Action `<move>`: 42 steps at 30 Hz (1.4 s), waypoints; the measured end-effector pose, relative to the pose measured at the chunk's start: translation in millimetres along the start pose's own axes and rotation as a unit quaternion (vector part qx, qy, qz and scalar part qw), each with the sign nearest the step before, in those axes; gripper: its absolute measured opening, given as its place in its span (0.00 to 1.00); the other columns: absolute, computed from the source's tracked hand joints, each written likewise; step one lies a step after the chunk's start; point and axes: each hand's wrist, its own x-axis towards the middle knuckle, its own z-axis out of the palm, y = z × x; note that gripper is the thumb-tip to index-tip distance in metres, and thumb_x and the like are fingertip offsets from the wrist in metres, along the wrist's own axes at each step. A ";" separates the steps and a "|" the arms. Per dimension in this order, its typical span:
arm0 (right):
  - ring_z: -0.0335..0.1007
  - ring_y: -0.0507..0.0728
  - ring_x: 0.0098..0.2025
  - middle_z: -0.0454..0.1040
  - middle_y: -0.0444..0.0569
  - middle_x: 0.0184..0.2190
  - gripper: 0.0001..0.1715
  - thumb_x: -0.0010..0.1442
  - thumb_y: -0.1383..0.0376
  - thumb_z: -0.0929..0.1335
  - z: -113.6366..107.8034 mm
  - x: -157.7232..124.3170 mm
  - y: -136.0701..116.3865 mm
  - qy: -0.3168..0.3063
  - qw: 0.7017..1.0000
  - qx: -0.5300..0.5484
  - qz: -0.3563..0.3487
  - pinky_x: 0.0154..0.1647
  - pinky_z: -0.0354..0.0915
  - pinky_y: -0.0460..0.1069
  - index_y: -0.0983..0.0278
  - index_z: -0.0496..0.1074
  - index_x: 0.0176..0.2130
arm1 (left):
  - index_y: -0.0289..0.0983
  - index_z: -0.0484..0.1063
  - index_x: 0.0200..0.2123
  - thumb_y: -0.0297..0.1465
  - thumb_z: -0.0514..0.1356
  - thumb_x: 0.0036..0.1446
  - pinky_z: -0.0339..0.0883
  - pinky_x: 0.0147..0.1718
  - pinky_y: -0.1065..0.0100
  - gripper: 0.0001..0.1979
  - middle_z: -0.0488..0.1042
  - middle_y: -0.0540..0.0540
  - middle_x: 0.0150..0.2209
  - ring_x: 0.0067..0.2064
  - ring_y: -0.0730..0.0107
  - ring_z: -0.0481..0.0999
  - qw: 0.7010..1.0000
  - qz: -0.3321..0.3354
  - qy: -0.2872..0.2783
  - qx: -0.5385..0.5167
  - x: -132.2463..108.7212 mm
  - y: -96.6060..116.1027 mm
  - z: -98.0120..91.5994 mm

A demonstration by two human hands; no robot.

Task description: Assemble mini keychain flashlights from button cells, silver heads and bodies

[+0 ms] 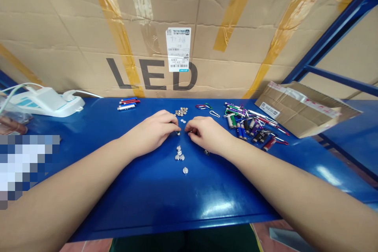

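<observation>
Looking down from the head view, both bare hands meet at the middle of a glossy blue metal workbench [147,204]. The left hand [152,133] curls inward, its left fingertips [173,125] pressed together on a tiny silver metal part [178,133] that peeks out just below them. Its long axis seems to point toward the lower right of the frame, though the fingers hide most of it. The left hand is the nearer to that part. The right hand [208,134] comes in from the other side, its right fingertips [189,128] bunched close beside the left ones; I cannot tell whether they pinch anything. Just above the hands, near the top middle of the bench, sits a cluster of flat silver button cells [181,111]. Below the hands, toward the lower middle, lie small round silver screw-head pieces [178,154]. To the upper right spreads a heap of slim multicoloured metal keychain flashlights [240,124], and to the upper left lie short red, blue and silver metal tubes [127,103]. A taped brown cardboard box wall printed LED [152,74] rises behind the bench.
</observation>
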 end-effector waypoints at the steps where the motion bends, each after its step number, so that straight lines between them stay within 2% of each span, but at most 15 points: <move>1: 0.73 0.55 0.36 0.79 0.50 0.37 0.12 0.61 0.78 0.69 0.1 -0.2 0.2 -0.001 1.000 -0.004 -0.003 0.45 0.68 0.50 0.66 0.81 0.40 | 0.39 0.81 0.47 0.25 0.50 0.72 0.71 0.52 0.60 0.18 0.79 0.41 0.48 0.51 0.59 0.74 1.000 0.001 0.001 0.002 -0.3 -0.5 0.1; 8: 0.75 0.60 0.47 0.78 0.54 0.45 0.15 0.67 0.70 0.70 7.1 -1.0 3.4 -0.009 0.999 -0.012 -0.051 0.54 0.70 0.55 0.64 0.81 0.52 | 0.37 0.80 0.49 0.25 0.52 0.71 0.72 0.53 0.58 0.16 0.78 0.41 0.49 0.52 0.58 0.74 0.999 -0.031 0.005 0.004 -4.5 -6.6 1.4; 12: 0.74 0.61 0.49 0.78 0.54 0.44 0.12 0.69 0.68 0.69 11.8 2.4 3.0 -0.014 0.995 -0.036 -0.089 0.57 0.69 0.56 0.65 0.83 0.48 | 0.37 0.80 0.49 0.27 0.52 0.70 0.72 0.53 0.55 0.16 0.78 0.41 0.48 0.52 0.57 0.75 0.998 -0.059 0.016 -0.001 -4.8 -7.9 0.9; 19: 0.71 0.61 0.46 0.78 0.53 0.40 0.04 0.66 0.70 0.71 6.2 4.4 0.9 -0.031 0.996 -0.040 -0.079 0.52 0.67 0.55 0.67 0.78 0.41 | 0.40 0.80 0.47 0.32 0.57 0.68 0.71 0.53 0.55 0.12 0.81 0.44 0.46 0.50 0.58 0.77 0.988 -0.127 0.028 -0.080 -2.1 -4.4 -2.0; 22: 0.71 0.58 0.42 0.78 0.49 0.36 0.03 0.65 0.72 0.71 3.8 3.1 1.3 -0.015 0.998 0.010 -0.063 0.49 0.66 0.54 0.65 0.76 0.38 | 0.42 0.81 0.47 0.35 0.59 0.67 0.71 0.54 0.53 0.12 0.83 0.46 0.46 0.51 0.57 0.78 0.983 -0.151 0.023 -0.107 -2.6 -5.1 -0.4; 24: 0.71 0.56 0.39 0.78 0.47 0.34 0.02 0.65 0.70 0.71 3.7 3.1 2.0 0.021 0.994 0.102 -0.033 0.46 0.67 0.52 0.64 0.75 0.37 | 0.43 0.81 0.47 0.37 0.59 0.66 0.71 0.53 0.53 0.12 0.83 0.46 0.46 0.50 0.56 0.78 0.978 -0.165 0.029 -0.124 -3.1 -5.3 1.3; 26: 0.71 0.53 0.34 0.77 0.45 0.32 0.03 0.64 0.66 0.72 4.6 3.9 3.1 0.050 0.970 0.236 0.011 0.40 0.68 0.50 0.64 0.75 0.37 | 0.44 0.81 0.47 0.39 0.60 0.66 0.71 0.52 0.54 0.12 0.83 0.47 0.46 0.49 0.57 0.79 0.973 -0.176 0.039 -0.140 -3.2 -4.6 2.4; 28: 0.71 0.52 0.31 0.76 0.43 0.30 0.07 0.61 0.62 0.73 6.2 5.2 4.3 0.047 0.929 0.364 0.052 0.36 0.69 0.49 0.64 0.75 0.37 | 0.44 0.81 0.47 0.40 0.61 0.66 0.72 0.51 0.55 0.12 0.83 0.47 0.45 0.49 0.57 0.79 0.970 -0.181 0.050 -0.153 -2.7 -3.2 2.7; 30: 0.73 0.52 0.30 0.76 0.43 0.28 0.11 0.58 0.61 0.75 7.7 6.5 5.5 0.032 0.889 0.449 0.082 0.36 0.72 0.49 0.65 0.75 0.37 | 0.44 0.81 0.47 0.40 0.61 0.66 0.72 0.51 0.55 0.12 0.84 0.47 0.45 0.48 0.57 0.80 0.969 -0.178 0.061 -0.161 -2.0 -1.7 2.4; 32: 0.75 0.51 0.30 0.77 0.43 0.28 0.14 0.55 0.60 0.77 8.8 7.5 6.4 0.025 0.865 0.491 0.099 0.37 0.74 0.49 0.65 0.76 0.38 | 0.43 0.81 0.47 0.40 0.61 0.66 0.72 0.51 0.56 0.13 0.84 0.46 0.45 0.48 0.58 0.80 0.969 -0.173 0.070 -0.165 -1.5 -0.7 1.7; 35: 0.75 0.51 0.29 0.78 0.44 0.27 0.16 0.52 0.60 0.78 9.6 8.3 6.8 0.028 0.851 0.512 0.111 0.36 0.75 0.48 0.66 0.76 0.37 | 0.41 0.81 0.47 0.39 0.61 0.66 0.72 0.51 0.57 0.12 0.84 0.45 0.44 0.48 0.59 0.80 0.969 -0.165 0.078 -0.165 -1.1 -0.5 1.3; 42: 0.75 0.50 0.28 0.78 0.43 0.26 0.20 0.49 0.58 0.81 8.1 7.7 4.3 0.030 0.846 0.517 0.129 0.33 0.74 0.48 0.65 0.76 0.36 | 0.41 0.81 0.46 0.37 0.61 0.67 0.72 0.49 0.57 0.11 0.84 0.46 0.44 0.48 0.59 0.80 0.978 -0.135 0.081 -0.140 -1.0 0.1 1.4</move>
